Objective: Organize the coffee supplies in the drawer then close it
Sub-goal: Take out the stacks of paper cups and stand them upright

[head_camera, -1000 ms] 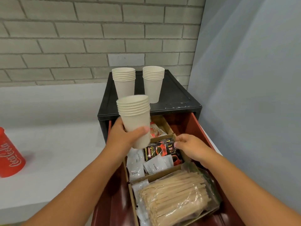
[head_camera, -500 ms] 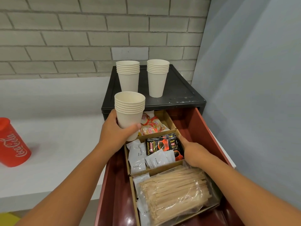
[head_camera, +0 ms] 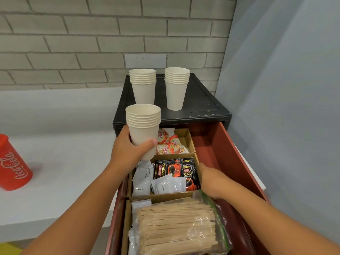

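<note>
The red drawer stands pulled out of a black cabinet. A cardboard divider box inside it holds creamer sachets at the back, black coffee packets and white cream sachets in the middle, and a clear bag of wooden stirrers in front. My left hand grips a stack of white paper cups over the drawer's back left. My right hand rests on the box's right wall; its fingers are hidden, so its grip is unclear.
Two more stacks of paper cups stand on the cabinet top. A red Coca-Cola cup sits on the white counter at left. A brick wall is behind, a grey-blue wall close on the right.
My left hand has lowered the cup stack toward the drawer's back left. My right hand slid down along the box's right edge. The view has tilted down slightly.
</note>
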### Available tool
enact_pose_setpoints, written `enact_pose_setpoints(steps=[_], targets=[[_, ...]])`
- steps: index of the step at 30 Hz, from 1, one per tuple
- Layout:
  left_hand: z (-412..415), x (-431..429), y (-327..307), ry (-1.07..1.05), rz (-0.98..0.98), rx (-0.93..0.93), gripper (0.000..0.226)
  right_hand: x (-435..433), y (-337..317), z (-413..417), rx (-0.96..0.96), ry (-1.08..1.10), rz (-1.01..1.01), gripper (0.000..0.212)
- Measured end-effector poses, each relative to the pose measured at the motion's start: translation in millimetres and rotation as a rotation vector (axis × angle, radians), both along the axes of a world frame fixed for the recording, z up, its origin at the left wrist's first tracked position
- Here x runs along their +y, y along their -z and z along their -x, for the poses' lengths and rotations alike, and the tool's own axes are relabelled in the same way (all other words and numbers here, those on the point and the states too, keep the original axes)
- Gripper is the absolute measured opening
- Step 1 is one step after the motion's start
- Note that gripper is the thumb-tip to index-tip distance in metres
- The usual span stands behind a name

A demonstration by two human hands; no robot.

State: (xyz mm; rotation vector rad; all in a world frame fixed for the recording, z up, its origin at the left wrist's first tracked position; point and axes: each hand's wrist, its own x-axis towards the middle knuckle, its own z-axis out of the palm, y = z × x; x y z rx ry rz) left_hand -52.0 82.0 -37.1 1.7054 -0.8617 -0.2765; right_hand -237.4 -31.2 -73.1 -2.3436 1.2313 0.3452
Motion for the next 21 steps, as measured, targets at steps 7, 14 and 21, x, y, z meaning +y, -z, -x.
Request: enact_pose_setpoints(steps=[7, 14, 21], targets=[[-0.7, 0.4, 0.1, -0.008, 0.006, 0.011, 0.064, -1.3, -2.2, 2.8, -0.008, -0.03, -0.005, 0.063], [-0.7, -0.1, -0.3, -0.004, 0.007, -0.006, 0.064, -4.7, 3.5, 0.3, 0.003, -0.013, 0.012, 0.068], [0.5, -0.3, -0.4, 0.003, -0.002, -0.02, 0.063, -3.9, 2.7, 1.7, -0.029, -0.027, -0.014, 0.069]])
